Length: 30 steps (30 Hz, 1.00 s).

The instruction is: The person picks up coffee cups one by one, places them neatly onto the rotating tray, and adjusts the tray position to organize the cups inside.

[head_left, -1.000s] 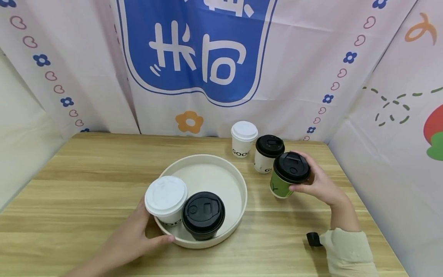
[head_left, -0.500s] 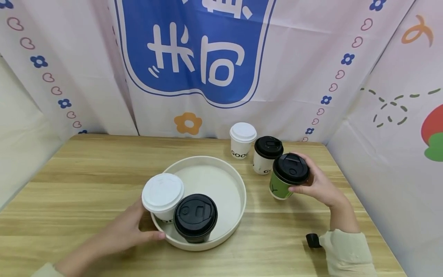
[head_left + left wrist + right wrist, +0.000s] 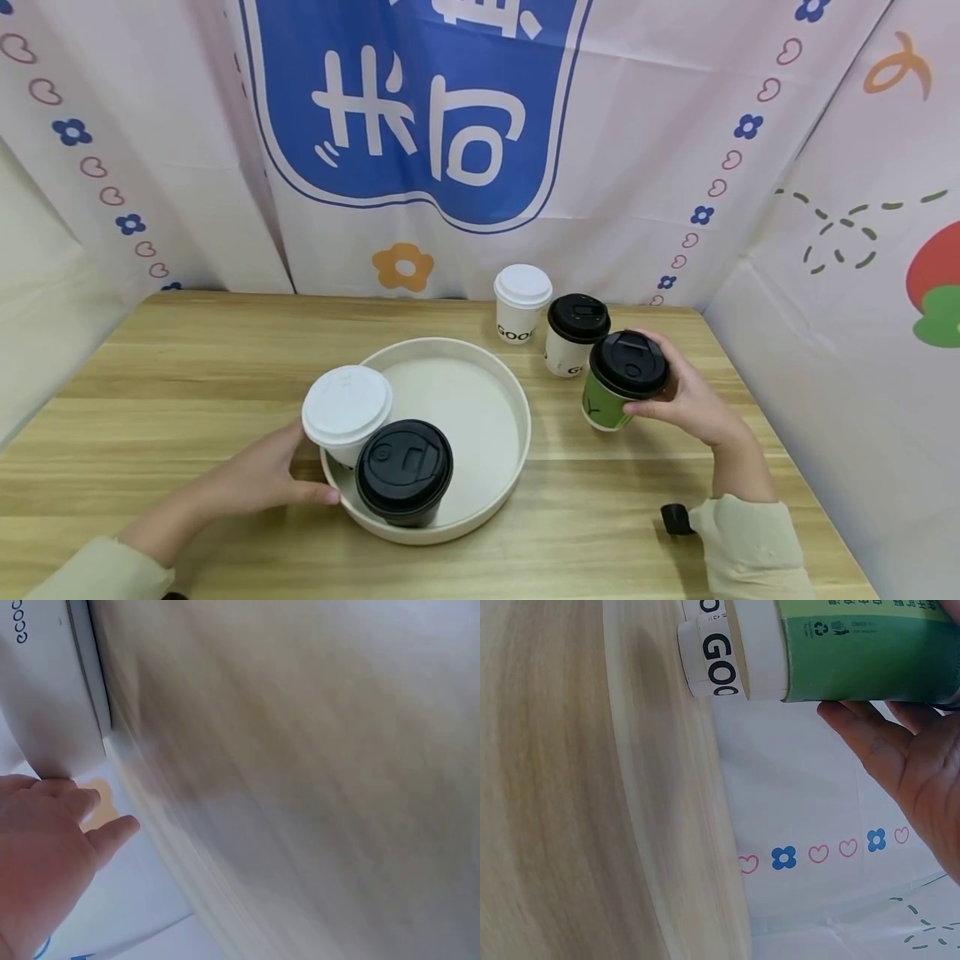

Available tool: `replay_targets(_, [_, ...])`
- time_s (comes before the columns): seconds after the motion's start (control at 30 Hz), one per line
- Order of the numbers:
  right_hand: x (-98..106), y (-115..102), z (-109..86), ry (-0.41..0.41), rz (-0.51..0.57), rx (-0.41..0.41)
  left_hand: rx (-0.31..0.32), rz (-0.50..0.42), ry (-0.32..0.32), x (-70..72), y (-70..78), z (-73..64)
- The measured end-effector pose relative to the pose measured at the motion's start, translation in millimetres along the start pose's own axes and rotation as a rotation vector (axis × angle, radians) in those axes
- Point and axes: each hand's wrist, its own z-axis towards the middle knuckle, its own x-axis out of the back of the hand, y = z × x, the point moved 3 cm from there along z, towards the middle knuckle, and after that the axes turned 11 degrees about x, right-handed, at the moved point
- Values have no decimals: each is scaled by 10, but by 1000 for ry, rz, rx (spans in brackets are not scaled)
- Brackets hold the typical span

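My left hand (image 3: 255,471) holds the left side of a round cream tray (image 3: 491,492), thumb at the near wall and other fingers partly hidden behind a cup. In the left wrist view, fingers lie at the tray's outer wall (image 3: 49,697), which bears printed letters. A white-lidded paper cup (image 3: 347,408) and a black cup (image 3: 405,471) with a black lid stand side by side in the tray's left part. My right hand (image 3: 693,400) grips a green paper cup (image 3: 603,404) with a black lid, upright at the table's right, thumb in front and fingers behind.
Behind the green cup stand a white cup with a black lid (image 3: 566,354) and a smaller white cup with a white lid (image 3: 517,321). Printed cloth (image 3: 637,125) hangs along the back and right edges of the wooden table (image 3: 187,367).
The tray has turned clockwise with my left hand, carrying the black cup left and the white-lidded cup left and away from me. My right hand keeps its hold on the green cup.
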Motion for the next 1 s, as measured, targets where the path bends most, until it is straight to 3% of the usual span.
replay_targets(0.53, [-24,-31,19,-15,6,7,29,-13,-23,35,-21,35])
replay_targets(1.0, [-178,-76,129,-56,2,59,32,-18,-38,44,-36,58])
